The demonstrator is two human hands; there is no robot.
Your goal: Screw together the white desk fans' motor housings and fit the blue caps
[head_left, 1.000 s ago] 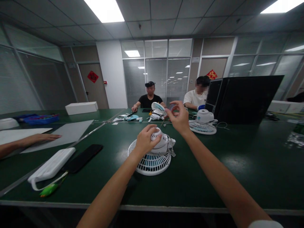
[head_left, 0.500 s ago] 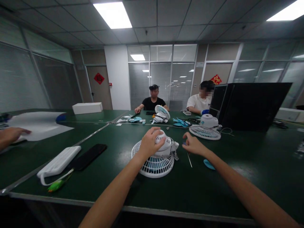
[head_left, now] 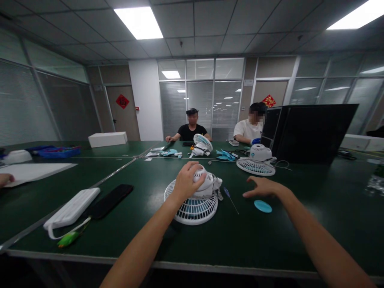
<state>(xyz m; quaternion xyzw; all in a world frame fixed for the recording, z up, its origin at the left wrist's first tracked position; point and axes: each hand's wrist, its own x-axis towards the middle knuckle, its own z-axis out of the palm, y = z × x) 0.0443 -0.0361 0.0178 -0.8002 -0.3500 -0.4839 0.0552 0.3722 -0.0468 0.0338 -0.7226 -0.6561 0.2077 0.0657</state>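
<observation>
A white fan (head_left: 196, 210) lies grille down on the green table in front of me, its motor housing upward. My left hand (head_left: 187, 180) is wrapped over the top of that housing. To the fan's right lies a screwdriver (head_left: 231, 200) with a blue handle and thin shaft, touched by neither hand. My right hand (head_left: 261, 187) hovers right of the screwdriver with thumb and fingers apart, holding nothing. Just below it is a flat light-blue oval disc (head_left: 263, 206) on the tabletop.
A second fan (head_left: 256, 166) lies face down beyond my right hand, near a big black box (head_left: 309, 134). A white power bank (head_left: 73, 207) and black phone (head_left: 112, 201) are at left. Two people sit opposite; another person's hand (head_left: 6, 180) touches a white sheet (head_left: 39, 172).
My right hand has let go of the screwdriver and moved right, toward the blue disc. My left hand stays on the fan. At left, the white sheet has been laid flatter.
</observation>
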